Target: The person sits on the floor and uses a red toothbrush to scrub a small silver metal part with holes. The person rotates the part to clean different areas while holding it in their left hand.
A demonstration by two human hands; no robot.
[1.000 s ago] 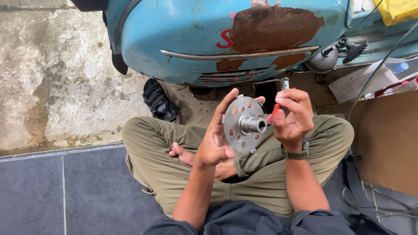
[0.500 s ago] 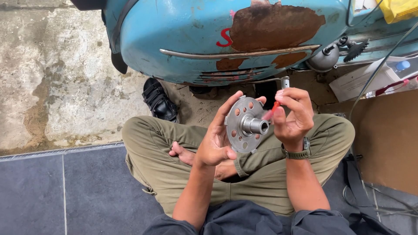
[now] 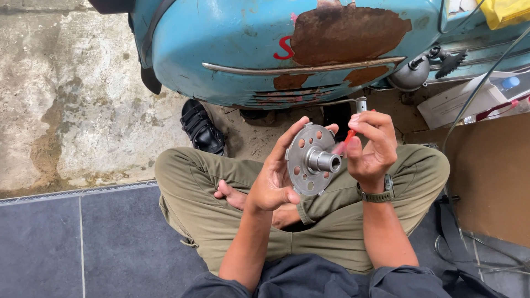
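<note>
So, here's how it's all sitting right now:

Person: sitting cross-legged on the ground in olive trousers point(image 3: 232, 221), bare feet tucked in, looking down at both hands.

Left hand point(image 3: 274, 179): gripping the round metal hub plate point(image 3: 311, 160) by its rim, thumb curling over the top edge and fingers wrapping behind, tilting its face toward the camera.

Hub plate: being held up in the air above the lap, between the two hands. It's a grey disc with a ring of holes and a short hollow sleeve sticking out of the middle.

Right hand point(image 3: 371, 150): pinching a small red tool point(image 3: 349, 137) between thumb and fingertips, so it's clenched on that. The tip is pointing at the plate just beside the sleeve; can't tell if it's actually touching.

Wrist: wearing a dark watch point(image 3: 377, 194) on the right arm.

Background: a rusty blue scooter body point(image 3: 265, 49) is sitting right in front of the knees, with a black sandal point(image 3: 202, 129) lying on the concrete beneath it.

Right side: a brown cardboard sheet point(image 3: 491, 176) is lying next to the right knee.
</note>
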